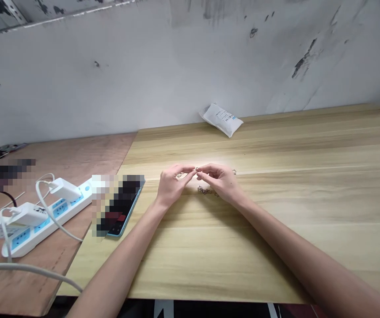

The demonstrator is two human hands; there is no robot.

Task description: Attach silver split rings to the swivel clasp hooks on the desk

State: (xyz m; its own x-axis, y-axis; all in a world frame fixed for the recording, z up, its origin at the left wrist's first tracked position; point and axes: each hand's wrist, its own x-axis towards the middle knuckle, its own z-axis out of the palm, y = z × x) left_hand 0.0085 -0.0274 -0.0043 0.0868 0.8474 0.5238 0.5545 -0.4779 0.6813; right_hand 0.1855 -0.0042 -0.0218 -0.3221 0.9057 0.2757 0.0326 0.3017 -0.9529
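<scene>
A small metal ring (pixel 197 169) sits between the fingertips of my left hand (pixel 173 185) and my right hand (pixel 219 181), above a pale wooden tabletop (pixel 190 265). Both hands pinch it, though my fingers hide part of it. Just below them lies a tangled thin metal chain (pixel 205 190), partly hidden by my right hand. Small metal pieces (pixel 179 175) show by my left fingers, and another metal bit (pixel 234 172) lies beyond my right hand.
A smartphone (pixel 123 205) lies left of my hands, next to a white power strip (pixel 40 221) with white chargers and cables on a plywood board (pixel 20 282). A white packet (pixel 221 119) leans against the scuffed wall (pixel 77 88) at the table's back edge.
</scene>
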